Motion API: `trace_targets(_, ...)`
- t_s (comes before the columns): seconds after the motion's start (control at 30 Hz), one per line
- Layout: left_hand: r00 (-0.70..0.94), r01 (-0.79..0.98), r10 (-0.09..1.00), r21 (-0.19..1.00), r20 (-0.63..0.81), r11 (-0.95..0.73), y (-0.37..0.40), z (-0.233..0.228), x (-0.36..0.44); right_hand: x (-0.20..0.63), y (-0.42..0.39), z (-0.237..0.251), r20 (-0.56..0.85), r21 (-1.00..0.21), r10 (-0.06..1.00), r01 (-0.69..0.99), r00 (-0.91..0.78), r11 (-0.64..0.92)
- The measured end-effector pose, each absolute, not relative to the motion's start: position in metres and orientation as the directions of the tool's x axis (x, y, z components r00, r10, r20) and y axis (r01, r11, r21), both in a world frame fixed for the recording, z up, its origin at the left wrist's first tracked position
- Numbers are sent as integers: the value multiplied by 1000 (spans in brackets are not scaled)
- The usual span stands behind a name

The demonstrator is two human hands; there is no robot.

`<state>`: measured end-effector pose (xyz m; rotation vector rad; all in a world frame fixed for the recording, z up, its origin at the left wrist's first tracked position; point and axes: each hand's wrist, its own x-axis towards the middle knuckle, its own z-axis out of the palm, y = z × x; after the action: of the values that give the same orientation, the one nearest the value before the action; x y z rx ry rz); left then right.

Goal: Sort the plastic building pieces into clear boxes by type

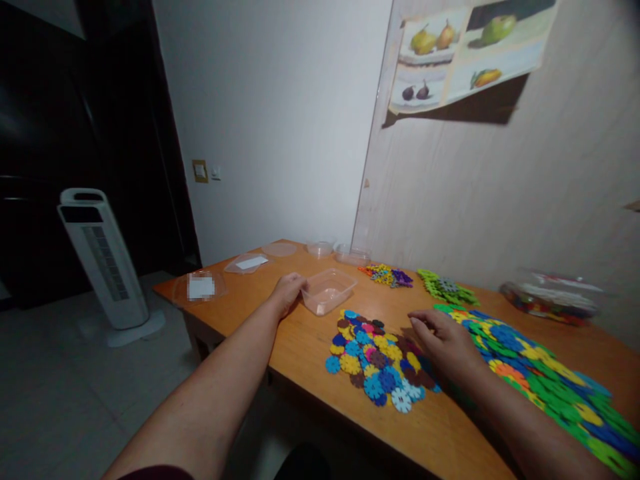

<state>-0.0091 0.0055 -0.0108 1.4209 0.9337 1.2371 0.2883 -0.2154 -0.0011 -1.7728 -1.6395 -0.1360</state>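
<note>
— Where are your hands on the orange wooden tabletop [300, 347]?

— Your left hand [289, 291] is stretched forward, its curled fingers touching the near left corner of a clear plastic tub [329, 291]. Whether it truly grips the rim you cannot tell; the fingertips are hidden behind the knuckles. Your right hand [447, 343] lies palm down, fingers loosely spread, on the far right edge of a heap of multicoloured snowflake discs [376, 363]. It rests on them rather than clenching one, though anything under the palm is out of sight.

— And the tub itself?

— Upright, open, seemingly empty, just beyond the heap and touching your left hand.

— What lies further out?

— To your right a long spread of green, blue and yellow discs [545, 377] runs off the lower right corner, cut by the frame. Beyond the tub sit a small mixed pile [385, 275] and a green pile [445, 288], near the wall. A clear bag of discs [550, 297] at far right is blurred. Several clear lids and tubs [250, 263] line the far left end; one label is blurred out. A white tower fan [103, 260] stands on the floor, and a fruit poster [470, 50] hangs curled off the wall.
</note>
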Motion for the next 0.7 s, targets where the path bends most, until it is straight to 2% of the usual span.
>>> trace_targets(0.17, 184, -39, 954, 972, 236, -233, 3, -9, -8, 277, -200, 25, 372, -422, 925, 901, 74, 97)
trace_targets(0.27, 179, -44, 956, 973, 232, -228, 4, -9, -8, 272, -182, 41, 165, -391, 986, 917, -18, 82)
trace_targets(0.4, 186, -66, 957, 975, 222, -214, 8, -12, -8, 268, -153, 47, -85, -350, 995, 937, -48, 15)
trace_targets(0.6, 205, -117, 952, 971, 227, -206, 12, -15, -7, 272, -127, 37, -204, -374, 971, 927, -125, 41)
trace_targets(0.7, 204, -115, 954, 973, 221, -201, 14, -15, -8, 277, -120, 30, -218, -402, 962, 913, -164, 65)
